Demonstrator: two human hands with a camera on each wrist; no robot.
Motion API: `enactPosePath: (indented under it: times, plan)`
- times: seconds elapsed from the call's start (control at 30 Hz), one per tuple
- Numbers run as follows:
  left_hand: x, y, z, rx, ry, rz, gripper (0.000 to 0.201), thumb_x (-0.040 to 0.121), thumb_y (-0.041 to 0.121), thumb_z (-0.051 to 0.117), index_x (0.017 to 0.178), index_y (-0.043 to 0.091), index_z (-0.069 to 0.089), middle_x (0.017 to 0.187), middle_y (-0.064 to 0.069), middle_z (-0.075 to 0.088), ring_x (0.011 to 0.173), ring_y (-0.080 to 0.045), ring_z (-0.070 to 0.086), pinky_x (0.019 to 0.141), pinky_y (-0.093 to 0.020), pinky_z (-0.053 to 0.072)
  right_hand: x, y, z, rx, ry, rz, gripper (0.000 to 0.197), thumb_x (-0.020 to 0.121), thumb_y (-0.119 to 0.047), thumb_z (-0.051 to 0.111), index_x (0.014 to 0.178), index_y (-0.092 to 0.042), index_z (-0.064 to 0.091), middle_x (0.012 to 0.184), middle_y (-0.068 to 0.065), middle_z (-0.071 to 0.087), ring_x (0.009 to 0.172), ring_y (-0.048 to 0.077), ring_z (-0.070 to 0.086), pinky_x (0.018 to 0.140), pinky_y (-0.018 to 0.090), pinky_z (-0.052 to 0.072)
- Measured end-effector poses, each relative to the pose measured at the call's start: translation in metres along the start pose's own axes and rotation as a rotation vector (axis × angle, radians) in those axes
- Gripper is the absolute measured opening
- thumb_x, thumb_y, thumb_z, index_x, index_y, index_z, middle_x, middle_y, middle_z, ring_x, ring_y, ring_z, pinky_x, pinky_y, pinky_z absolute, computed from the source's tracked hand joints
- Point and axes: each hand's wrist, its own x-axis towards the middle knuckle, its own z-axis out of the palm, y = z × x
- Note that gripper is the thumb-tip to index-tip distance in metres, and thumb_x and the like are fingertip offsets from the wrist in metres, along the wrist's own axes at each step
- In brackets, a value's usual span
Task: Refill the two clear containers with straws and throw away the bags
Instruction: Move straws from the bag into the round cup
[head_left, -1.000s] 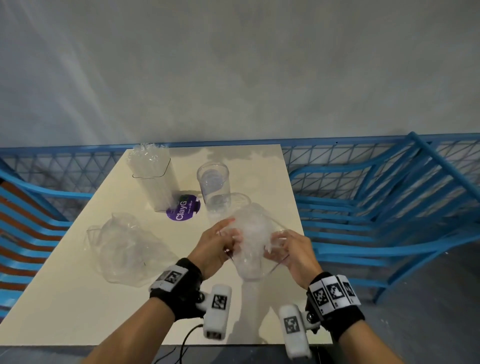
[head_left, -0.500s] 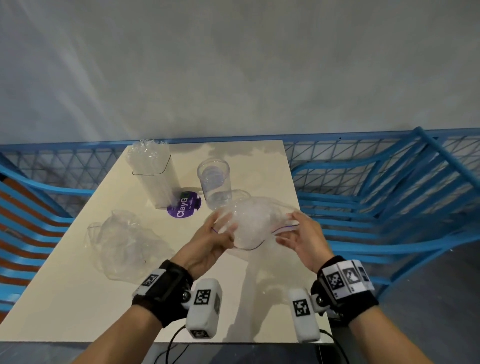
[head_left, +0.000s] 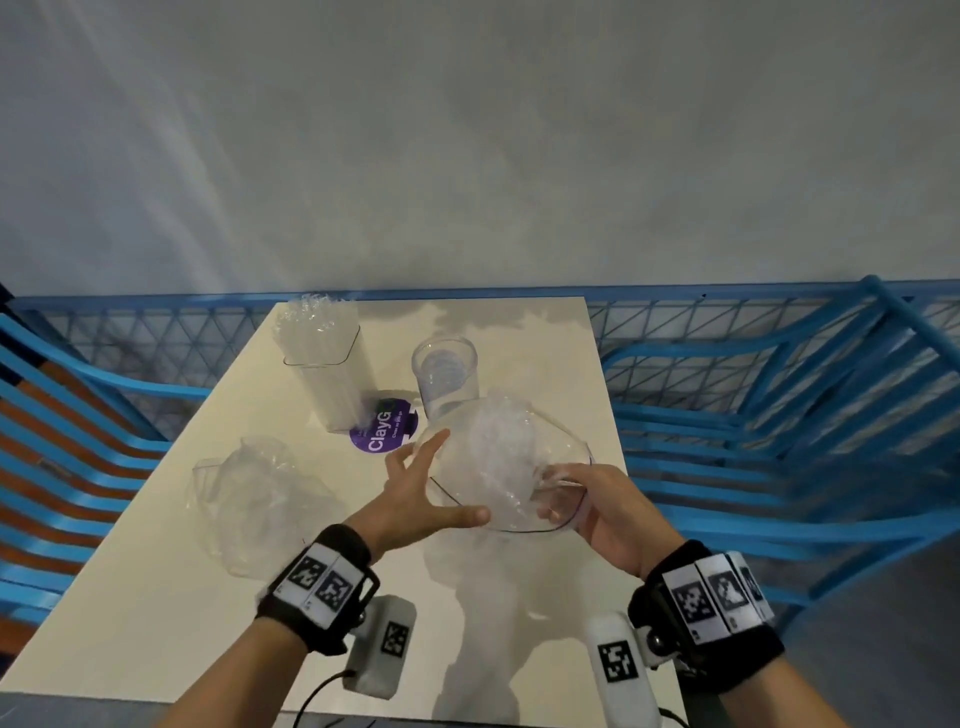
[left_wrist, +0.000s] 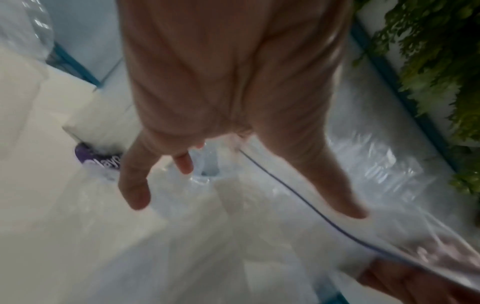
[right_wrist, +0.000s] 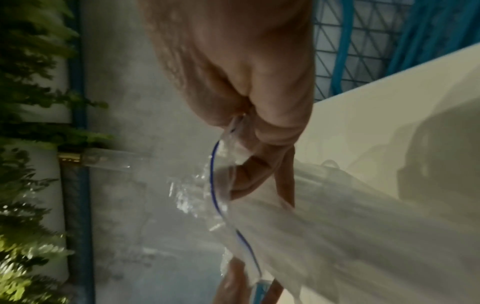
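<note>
Square container (head_left: 332, 374) at the far left of the table (head_left: 130, 597): upright, packed with clear straws (head_left: 317, 322). Round container (head_left: 445, 379) just right of it: upright, contents not discernible. Purple sticker (head_left: 384, 434) between the two bases. Crumpled empty bag (head_left: 254, 499) flat on the table, left of the hands. Second bag (head_left: 498, 462), mouth open, straws inside, held above the table in front of the round container. Left hand (head_left: 415, 499): fingers spread straight, thumb against the bag's rim, gripping nothing. Right hand (head_left: 597, 514): closed, pinching the bag's blue-lined rim between thumb and fingers.
</note>
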Motion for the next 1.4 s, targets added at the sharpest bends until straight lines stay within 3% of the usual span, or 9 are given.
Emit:
enactPosePath:
  times: [0.13,0.4,0.57,0.67,0.87,1.0,1.13,1.23,1.4]
  plan:
    - [0.001,0.003,-0.023,0.089,-0.023,0.115,0.119,0.053,0.037,0.091,0.142,0.053,0.014,0.154,0.011,-0.011,0.144,-0.015,0.006,0.116,-0.039,0.020,0.009,-0.007,0.007,-0.060,-0.034,0.028,0.022,0.092,-0.002,0.050,0.082,0.000,0.069,0.072,0.007,0.072,0.051,0.011,0.065,0.041,0.018,0.046]
    - [0.024,-0.030,0.004,-0.307,-0.110,0.118,0.086,0.060,-0.016,0.078,0.127,0.021,0.039,0.110,0.013,0.058,0.094,0.015,0.059,0.071,-0.005,0.048,0.035,0.024,0.024,-0.353,0.000,0.038,0.025,0.095,-0.029,0.051,0.097,-0.015,0.071,0.098,0.002,0.065,0.075,0.016,0.057,0.053,0.021,0.041]
    - [0.041,-0.055,0.005,-0.422,0.086,0.095,0.046,0.052,0.004,0.082,0.094,0.016,0.069,0.090,0.002,0.075,0.092,-0.021,0.070,0.069,-0.019,0.056,0.050,0.024,0.020,-0.179,0.072,-0.045,0.029,0.099,-0.024,0.044,0.083,-0.011,0.063,0.094,0.005,0.072,0.071,0.018,0.065,0.062,0.028,0.050]
    - [0.056,-0.042,-0.015,-0.534,0.141,0.224,0.066,0.050,0.017,0.085,0.112,0.012,0.064,0.102,-0.001,0.073,0.094,-0.015,0.070,0.073,-0.027,0.056,0.072,0.011,0.025,0.066,0.192,-0.128,0.035,0.103,-0.022,0.035,0.080,-0.008,0.057,0.087,0.018,0.076,0.074,0.020,0.073,0.069,0.028,0.056]
    - [0.082,-0.045,-0.012,-0.380,-0.291,0.240,0.110,0.052,0.006,0.090,0.142,0.017,0.029,0.135,-0.002,0.053,0.124,-0.015,0.053,0.090,-0.022,0.052,0.108,0.037,0.039,0.186,0.292,0.093,0.023,0.098,-0.011,0.044,0.099,0.002,0.062,0.090,0.022,0.067,0.084,0.032,0.064,0.082,0.042,0.053]
    - [0.090,-0.045,0.001,-0.503,-0.137,0.217,0.089,0.048,0.014,0.093,0.126,0.019,0.050,0.120,-0.002,0.066,0.113,-0.015,0.062,0.094,-0.035,0.053,0.115,0.047,0.044,-0.029,0.469,-0.009,0.008,0.093,0.002,0.045,0.092,-0.001,0.053,0.080,0.015,0.054,0.067,0.021,0.060,0.065,0.029,0.054]
    - [0.088,-0.052,-0.013,-0.480,0.013,0.197,0.079,0.047,0.025,0.091,0.117,0.034,0.055,0.114,0.012,0.068,0.108,-0.004,0.063,0.093,-0.030,0.053,0.099,0.023,0.043,-0.928,0.675,-0.442,0.047,0.080,0.013,0.053,0.123,-0.007,0.048,0.113,0.015,0.045,0.096,0.026,0.050,0.091,0.024,0.040]
    - [0.086,-0.039,-0.029,-0.416,0.093,0.267,0.076,0.055,0.024,0.088,0.122,0.031,0.053,0.114,0.012,0.067,0.107,-0.006,0.063,0.091,-0.030,0.052,0.077,0.003,0.058,-1.076,0.481,-0.879,0.048,0.070,0.011,0.053,0.114,-0.006,0.060,0.111,0.005,0.055,0.101,0.008,0.053,0.093,0.003,0.035]
    - [0.086,-0.018,-0.033,-0.427,0.281,0.342,0.065,0.061,0.026,0.082,0.119,0.020,0.055,0.110,0.006,0.067,0.100,-0.008,0.065,0.083,-0.031,0.056,0.083,0.004,0.081,-0.752,0.078,-0.564,0.071,0.074,-0.030,0.076,0.136,-0.030,0.042,0.124,-0.016,0.055,0.113,-0.004,0.053,0.094,0.012,0.043]
